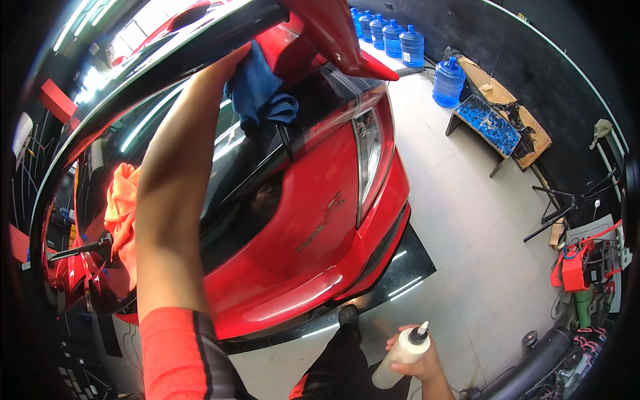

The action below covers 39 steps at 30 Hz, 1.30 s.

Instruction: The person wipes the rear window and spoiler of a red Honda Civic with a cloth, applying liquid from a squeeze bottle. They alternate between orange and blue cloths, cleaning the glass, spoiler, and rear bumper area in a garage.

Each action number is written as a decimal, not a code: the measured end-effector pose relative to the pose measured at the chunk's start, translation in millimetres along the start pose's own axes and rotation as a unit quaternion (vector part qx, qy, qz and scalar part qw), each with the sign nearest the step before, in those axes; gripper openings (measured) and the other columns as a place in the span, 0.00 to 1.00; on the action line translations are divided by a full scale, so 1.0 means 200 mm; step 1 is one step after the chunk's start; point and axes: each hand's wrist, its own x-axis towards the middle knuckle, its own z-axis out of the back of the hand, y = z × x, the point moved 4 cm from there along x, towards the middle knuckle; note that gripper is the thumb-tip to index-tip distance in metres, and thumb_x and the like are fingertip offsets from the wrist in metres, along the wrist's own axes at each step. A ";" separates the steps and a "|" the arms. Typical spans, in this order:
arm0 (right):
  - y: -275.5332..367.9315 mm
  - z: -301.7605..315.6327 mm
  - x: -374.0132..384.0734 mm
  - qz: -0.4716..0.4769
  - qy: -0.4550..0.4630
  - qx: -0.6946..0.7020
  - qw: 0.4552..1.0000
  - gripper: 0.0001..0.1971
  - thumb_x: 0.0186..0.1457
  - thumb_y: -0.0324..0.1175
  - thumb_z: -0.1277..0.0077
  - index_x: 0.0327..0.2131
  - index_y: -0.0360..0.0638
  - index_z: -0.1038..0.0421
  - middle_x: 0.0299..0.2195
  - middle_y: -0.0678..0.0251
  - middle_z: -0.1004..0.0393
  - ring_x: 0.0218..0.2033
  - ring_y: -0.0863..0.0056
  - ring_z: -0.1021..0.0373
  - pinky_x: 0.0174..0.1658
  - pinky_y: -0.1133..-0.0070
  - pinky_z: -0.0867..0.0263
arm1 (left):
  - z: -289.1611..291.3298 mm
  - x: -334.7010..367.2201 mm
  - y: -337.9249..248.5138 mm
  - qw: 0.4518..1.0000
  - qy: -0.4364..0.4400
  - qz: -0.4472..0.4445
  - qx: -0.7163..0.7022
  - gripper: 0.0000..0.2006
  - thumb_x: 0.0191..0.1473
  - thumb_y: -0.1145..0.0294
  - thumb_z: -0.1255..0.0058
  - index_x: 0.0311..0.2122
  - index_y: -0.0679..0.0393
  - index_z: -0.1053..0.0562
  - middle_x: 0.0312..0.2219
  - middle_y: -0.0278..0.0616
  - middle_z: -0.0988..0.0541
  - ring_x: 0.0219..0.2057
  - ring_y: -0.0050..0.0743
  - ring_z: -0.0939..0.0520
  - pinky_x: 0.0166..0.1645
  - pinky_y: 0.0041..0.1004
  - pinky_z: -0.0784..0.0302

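Observation:
My left arm stretches up over the back of a glossy red car (pixel 320 200). Its hand, my left hand (pixel 235 59), is at a dark blue cloth (pixel 253 90), just below the car's raised rear spoiler (pixel 327 33); the cloth and arm hide most of the fingers. The cloth hangs in folds by the dark rear window (pixel 233 180). Low and to the right, my right hand (pixel 417 363) is wrapped round a pale squeeze bottle (pixel 400 360) with a black cap and a white pointed nozzle, held tilted. An orange cloth (pixel 121 207) shows left of my forearm, partly covered by it.
Several blue water jugs (pixel 412 47) line the far wall, with another jug (pixel 449 83) nearer. A low bench with a blue speckled top (pixel 490 123) stands beside torn cardboard (pixel 533 140). Red and green equipment with cables (pixel 580 267) is at the right, above a black cylinder (pixel 533 367).

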 end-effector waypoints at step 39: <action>0.03 0.01 0.00 0.056 0.088 0.019 0.994 0.41 0.34 0.21 0.26 0.55 0.37 0.36 0.42 0.58 0.21 0.45 0.68 0.23 0.50 0.68 0.25 | -0.03 -0.19 -0.06 0.999 -0.010 0.023 -0.042 0.20 0.68 0.68 0.57 0.62 0.43 0.26 0.49 0.42 0.18 0.47 0.28 0.20 0.55 0.26 0.30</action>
